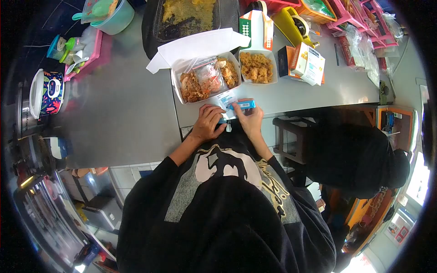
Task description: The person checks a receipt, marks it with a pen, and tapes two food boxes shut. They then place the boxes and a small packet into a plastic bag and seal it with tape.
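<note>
At the table's front edge, my right hand [250,119] is closed around a small blue box with a white label [246,104]. Beside it, my left hand [209,122] has its fingers bent together at a printed paper slip [226,98]. A bit of a blue object [222,120] shows under the left fingers; its kind is hidden. Just beyond the hands stands an open white carton [176,91] with fried chicken pieces [191,86] and a clear plastic bag of reddish contents [209,78]. To its right is an open carton of fried chicken [257,67].
A black-rimmed mesh tray [154,22] lies behind the cartons. Small boxes [307,63] and a yellow tape dispenser [291,25] stand right. Left are a pink basket [95,52] and a patterned pot [52,95]. A person in black [355,154] is at the right, near a stool [291,139].
</note>
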A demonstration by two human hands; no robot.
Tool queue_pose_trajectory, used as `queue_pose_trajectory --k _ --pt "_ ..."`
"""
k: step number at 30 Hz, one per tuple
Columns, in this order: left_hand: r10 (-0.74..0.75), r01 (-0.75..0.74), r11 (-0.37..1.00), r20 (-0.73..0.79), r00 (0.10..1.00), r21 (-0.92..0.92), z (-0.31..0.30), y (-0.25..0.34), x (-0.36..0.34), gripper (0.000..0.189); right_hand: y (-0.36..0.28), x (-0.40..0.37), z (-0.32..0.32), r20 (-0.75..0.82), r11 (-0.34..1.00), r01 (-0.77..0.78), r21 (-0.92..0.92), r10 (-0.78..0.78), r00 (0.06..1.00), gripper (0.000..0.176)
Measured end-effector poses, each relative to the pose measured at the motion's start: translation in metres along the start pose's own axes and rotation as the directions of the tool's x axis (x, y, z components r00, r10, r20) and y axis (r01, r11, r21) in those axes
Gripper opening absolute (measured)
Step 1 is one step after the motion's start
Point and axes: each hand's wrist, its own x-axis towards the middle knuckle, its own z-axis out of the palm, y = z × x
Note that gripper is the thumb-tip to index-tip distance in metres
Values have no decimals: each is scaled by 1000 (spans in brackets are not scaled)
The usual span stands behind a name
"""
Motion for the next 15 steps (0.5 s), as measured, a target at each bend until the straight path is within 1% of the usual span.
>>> queue_pose_trajectory --k 1,2,4,5,7,8,10,11,13,14,15 --pt "-4 4 1000 5 1000 5 -1 0 0 22 1 1 -1 -17 997 40 -61 -41 999 18" --pt "-2 2 1000 5 1000 6 -1 0 0 22 1 3 -3 -18 997 40 -60 -41 999 18" --pt "-17 17 1000 4 1000 -8 -1 0 1 21 0 6 -6 -95 999 -54 0 54 994 17" --pt "-13 13 1000 2 1000 -8 0 0 2 21 0 6 -7 -99 999 -51 1 51 994 17" --pt "-182 176 968 -13 983 -181 -2 3 4 24 -15 4 -10 -71 944 -130 302 158 985 16" --pt "-180 175 968 -14 984 -181 -3 4 5 24 -22 3 -12 -72 944 -128 303 157 985 16" --pt "-303 299 932 16 953 -207 -8 10 10 24 -38 1 -19 60 855 -173 488 165 984 15" --pt "-299 296 932 18 954 -209 -10 13 13 24 -39 0 -20 56 856 -172 487 166 985 15" --pt "-256 255 946 24 967 -202 -16 23 21 23 -40 0 -20 178 850 -133 510 47 983 15" --pt "-249 247 948 19 968 -202 -17 25 23 23 -40 1 -25 279 891 -161 425 40 960 14" --pt "-235 246 950 79 969 -191 -18 26 25 23 -37 3 -27 274 892 -152 426 33 961 14"
